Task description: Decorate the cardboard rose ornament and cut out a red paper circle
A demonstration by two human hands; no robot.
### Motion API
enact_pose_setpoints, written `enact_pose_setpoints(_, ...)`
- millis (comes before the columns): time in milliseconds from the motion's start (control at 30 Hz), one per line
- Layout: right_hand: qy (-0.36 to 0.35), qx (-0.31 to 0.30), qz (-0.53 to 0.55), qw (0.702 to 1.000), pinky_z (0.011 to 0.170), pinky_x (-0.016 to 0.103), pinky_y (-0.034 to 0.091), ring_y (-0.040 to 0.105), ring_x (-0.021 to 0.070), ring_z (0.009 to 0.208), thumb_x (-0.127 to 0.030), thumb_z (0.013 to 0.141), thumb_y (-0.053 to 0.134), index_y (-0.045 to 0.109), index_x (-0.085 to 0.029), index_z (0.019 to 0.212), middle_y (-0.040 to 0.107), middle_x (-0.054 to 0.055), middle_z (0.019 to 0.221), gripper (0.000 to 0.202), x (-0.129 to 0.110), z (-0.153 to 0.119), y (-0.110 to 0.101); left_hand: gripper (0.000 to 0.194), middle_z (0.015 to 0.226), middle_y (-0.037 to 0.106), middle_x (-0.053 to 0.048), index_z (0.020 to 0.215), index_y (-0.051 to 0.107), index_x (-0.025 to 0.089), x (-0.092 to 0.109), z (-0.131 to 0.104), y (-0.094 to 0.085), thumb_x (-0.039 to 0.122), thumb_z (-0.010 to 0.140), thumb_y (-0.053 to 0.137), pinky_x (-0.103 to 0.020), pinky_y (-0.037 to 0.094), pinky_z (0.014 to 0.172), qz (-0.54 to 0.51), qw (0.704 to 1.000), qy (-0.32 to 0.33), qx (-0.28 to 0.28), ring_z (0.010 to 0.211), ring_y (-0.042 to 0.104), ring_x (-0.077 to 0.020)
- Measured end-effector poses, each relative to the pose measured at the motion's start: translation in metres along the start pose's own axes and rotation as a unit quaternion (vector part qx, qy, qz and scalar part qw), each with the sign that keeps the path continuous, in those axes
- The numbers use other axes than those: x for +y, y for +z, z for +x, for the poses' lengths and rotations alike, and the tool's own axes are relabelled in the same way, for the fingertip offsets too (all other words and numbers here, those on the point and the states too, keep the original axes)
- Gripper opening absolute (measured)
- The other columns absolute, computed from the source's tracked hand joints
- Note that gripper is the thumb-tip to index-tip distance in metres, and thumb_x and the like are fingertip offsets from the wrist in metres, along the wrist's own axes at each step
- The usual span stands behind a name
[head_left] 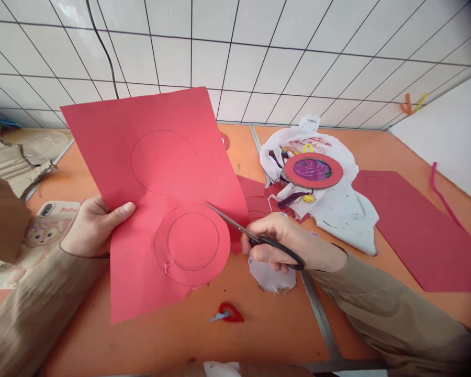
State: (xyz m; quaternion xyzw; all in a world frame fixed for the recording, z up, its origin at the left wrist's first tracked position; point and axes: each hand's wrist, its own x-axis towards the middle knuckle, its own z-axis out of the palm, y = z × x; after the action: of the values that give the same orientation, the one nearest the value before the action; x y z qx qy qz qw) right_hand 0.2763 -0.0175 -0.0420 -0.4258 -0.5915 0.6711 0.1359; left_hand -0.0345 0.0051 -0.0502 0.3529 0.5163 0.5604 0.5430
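The orange counter (141, 337) in my remote view bears torn cardboard (8, 209) and a cartoon-patterned phone (49, 228) (left), a red looped strip (238, 316) (front), a white scrap (272, 275) (centre), a white bag (339, 225) and a red sheet (424, 233) (right).

The red paper (165, 201) hides some fingers of the left hand (88, 228). Writing (314, 142) on the white bag (332, 209) is too small to read.

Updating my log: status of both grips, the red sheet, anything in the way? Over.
Left grip: holding red sheet. Right grip: scissors, blades at lower outer circle. Sheet partly cut along that circle. No obstruction seen at blades.
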Motion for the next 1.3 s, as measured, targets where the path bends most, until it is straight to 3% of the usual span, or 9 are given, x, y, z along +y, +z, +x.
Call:
enact_pose_setpoints(700,0.006,-0.021,-0.011,1.000,0.033,0.014,0.034,0.044,0.0052,0.037,-0.055,0.073,0.073,0.058,-0.014,0.073,0.043,-0.007,0.048,0.044,0.0002,-0.0018,-0.0011,0.033,0.064,0.076,-0.001,0.070,0.076,0.014,0.0015,0.0024,-0.0047,0.024,0.045,0.095,-0.015,0.056,0.046,-0.004,1.000,-0.006,-0.016,0.049,0.067,-0.0122)
enact_pose_setpoints(1300,0.011,-0.026,-0.030,0.999,0.031,0.014,0.031,0.042,0.0052,0.034,-0.058,0.074,0.071,0.056,-0.014,0.070,0.042,-0.007,0.044,0.046,-0.0010,-0.0012,-0.0002,0.033,0.065,0.076,-0.003,0.070,0.076,0.014,0.0020,0.0029,-0.0064,0.025,0.045,0.095,-0.018,0.057,0.046,0.005,1.000,-0.016,-0.020,0.050,0.068,-0.0143)
